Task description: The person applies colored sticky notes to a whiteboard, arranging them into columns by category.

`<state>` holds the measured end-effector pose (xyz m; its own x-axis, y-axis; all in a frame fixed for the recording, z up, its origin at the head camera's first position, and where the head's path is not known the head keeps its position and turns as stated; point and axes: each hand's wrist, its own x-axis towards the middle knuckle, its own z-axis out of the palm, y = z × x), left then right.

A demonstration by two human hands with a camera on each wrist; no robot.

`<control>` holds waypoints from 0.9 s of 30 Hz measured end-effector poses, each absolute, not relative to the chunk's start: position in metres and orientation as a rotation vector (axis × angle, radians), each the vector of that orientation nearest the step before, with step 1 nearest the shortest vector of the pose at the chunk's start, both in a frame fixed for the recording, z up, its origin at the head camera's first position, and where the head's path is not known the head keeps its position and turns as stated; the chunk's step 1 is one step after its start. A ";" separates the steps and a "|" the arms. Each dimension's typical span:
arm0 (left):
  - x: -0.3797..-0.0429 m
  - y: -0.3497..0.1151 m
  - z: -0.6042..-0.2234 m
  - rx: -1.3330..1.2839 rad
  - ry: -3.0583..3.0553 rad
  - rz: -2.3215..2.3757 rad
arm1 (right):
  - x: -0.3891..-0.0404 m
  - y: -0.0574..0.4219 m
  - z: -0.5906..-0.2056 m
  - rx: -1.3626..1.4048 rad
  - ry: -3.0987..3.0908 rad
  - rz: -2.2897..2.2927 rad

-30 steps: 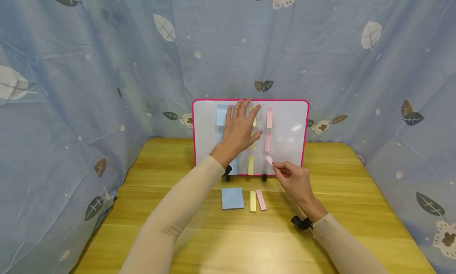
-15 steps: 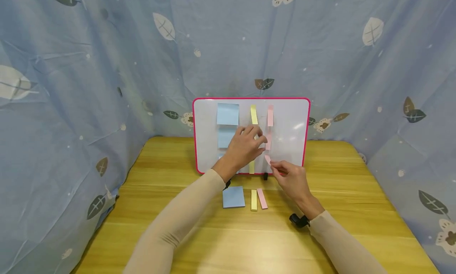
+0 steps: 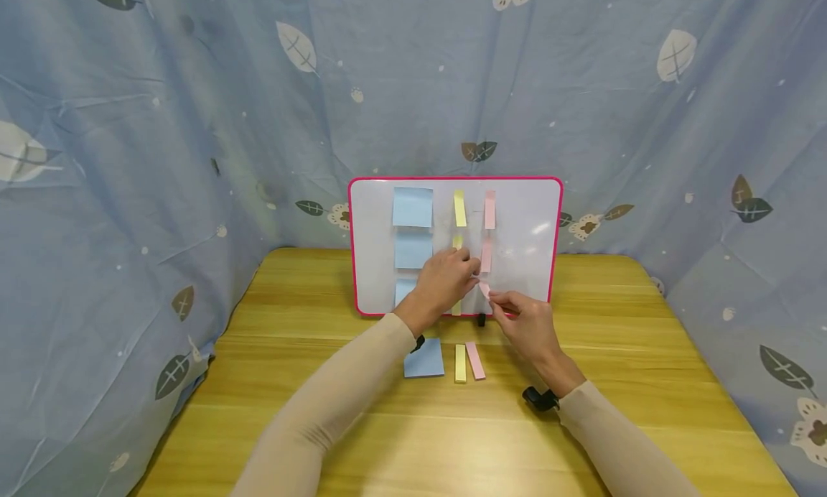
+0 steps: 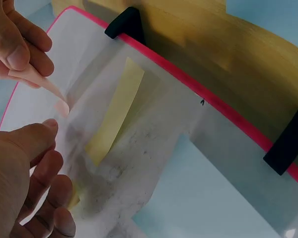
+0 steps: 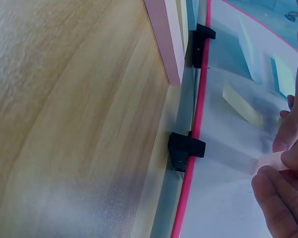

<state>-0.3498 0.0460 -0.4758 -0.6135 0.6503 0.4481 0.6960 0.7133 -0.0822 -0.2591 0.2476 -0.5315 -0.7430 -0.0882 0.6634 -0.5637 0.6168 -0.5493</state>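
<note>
My right hand [image 3: 530, 326] pinches the lower end of a pink sticky note strip [image 4: 44, 85] near the whiteboard's [image 3: 520, 256] bottom edge. The strip curves, and its upper end meets the board. Close beside that end is my left hand [image 3: 446, 278], its fingers loosely bent; in the left wrist view nothing lies between its thumb [image 4: 39, 136] and fingers. On the board hang a column of blue sticky notes [image 3: 412, 207], a column of yellow strips [image 3: 459, 208] and two more pink strips [image 3: 489, 210]. The left hand hides part of the lower blue and yellow ones.
The pink-rimmed board stands on black feet [image 5: 186, 148] on the wooden table [image 3: 504, 439]. In front of it lie a blue sticky note pad [image 3: 426, 360], a yellow strip pad [image 3: 460, 364] and a pink strip pad [image 3: 474, 360]. A patterned curtain [image 3: 400, 73] hangs behind.
My left hand has come down from the upper board to beside the low pink strip, its spread fingers now bent. My right hand keeps its pinch, having shifted slightly left.
</note>
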 end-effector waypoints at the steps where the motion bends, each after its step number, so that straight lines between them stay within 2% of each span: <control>1: -0.350 0.047 -0.476 -1.031 -2.475 -0.142 | -0.259 0.248 -0.532 0.508 -2.249 1.039; 27: -0.348 0.062 -0.485 -0.871 -2.455 -0.017 | -0.265 0.251 -0.539 0.520 -2.363 1.040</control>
